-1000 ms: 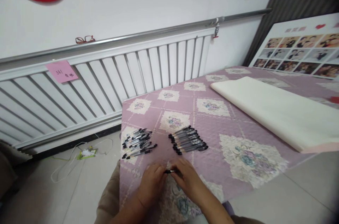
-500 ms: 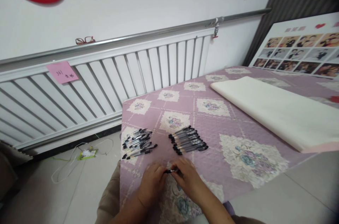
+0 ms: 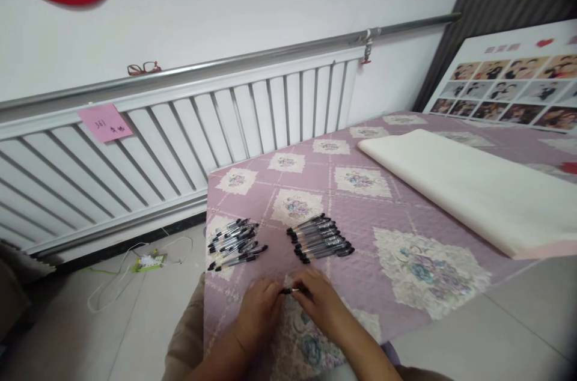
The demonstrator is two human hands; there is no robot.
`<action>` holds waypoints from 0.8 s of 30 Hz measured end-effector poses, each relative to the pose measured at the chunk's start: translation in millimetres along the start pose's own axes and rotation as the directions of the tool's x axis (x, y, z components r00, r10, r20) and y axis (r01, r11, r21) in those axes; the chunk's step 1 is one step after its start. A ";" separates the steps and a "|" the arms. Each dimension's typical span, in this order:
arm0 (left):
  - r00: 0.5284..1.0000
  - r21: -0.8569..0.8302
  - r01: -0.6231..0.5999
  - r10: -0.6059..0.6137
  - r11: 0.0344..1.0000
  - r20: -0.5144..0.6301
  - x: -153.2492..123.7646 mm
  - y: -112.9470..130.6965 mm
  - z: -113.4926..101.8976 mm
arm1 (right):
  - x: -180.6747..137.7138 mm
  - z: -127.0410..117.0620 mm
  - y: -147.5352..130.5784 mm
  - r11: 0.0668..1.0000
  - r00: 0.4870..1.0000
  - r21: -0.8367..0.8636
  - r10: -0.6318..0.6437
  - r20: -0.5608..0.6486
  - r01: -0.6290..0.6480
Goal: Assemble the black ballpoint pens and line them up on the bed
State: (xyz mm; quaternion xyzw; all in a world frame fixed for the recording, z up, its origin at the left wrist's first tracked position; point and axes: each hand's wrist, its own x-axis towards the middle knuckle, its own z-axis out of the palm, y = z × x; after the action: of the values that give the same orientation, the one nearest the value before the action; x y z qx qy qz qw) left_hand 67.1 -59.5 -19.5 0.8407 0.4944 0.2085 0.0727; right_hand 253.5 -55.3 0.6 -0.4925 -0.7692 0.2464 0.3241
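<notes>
Both hands meet near the table's front edge over one pen (image 3: 287, 291), which is mostly hidden by my fingers. My left hand (image 3: 261, 307) is closed around its left end, where a dark part shows. My right hand (image 3: 318, 300) pinches the other end between thumb and fingers. Beyond my left hand lies a loose pile of black-tipped clear pens (image 3: 237, 244). A tidier row of similar pens (image 3: 321, 240) lies side by side beyond my right hand.
A purple floral cloth (image 3: 311, 179) covers the table. On the right lies a long folded cream sheet (image 3: 455, 188), with a photo board (image 3: 509, 83) behind it. A white radiator (image 3: 252, 122) runs along the wall. A power strip with cables (image 3: 149, 262) rests on the floor at left.
Almost nothing differs. Both hands stay in place on the pen, with only a very slight shift of the fingers; the two groups of pens have not moved.
</notes>
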 end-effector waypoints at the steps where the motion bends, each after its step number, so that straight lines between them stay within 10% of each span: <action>1: 1.000 -0.002 0.003 -0.003 1.000 0.005 0.1 0.0 -0.3 | 0.0 -1.8 1.1 1.000 1.000 0.012 0.003 -0.006 -0.003; 24: 0.986 -0.062 0.160 -0.162 0.985 -0.029 18.2 3.0 4.5 | 3.0 -4.4 32.6 0.993 0.993 -0.120 0.006 -0.121 -0.021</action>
State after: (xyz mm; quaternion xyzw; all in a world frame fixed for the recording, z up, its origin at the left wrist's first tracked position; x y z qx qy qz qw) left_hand 79.1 -44.9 -17.5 0.7919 0.5553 0.2308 0.1058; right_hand 275.3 -39.5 -18.4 -0.5304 -0.7585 0.1711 0.3378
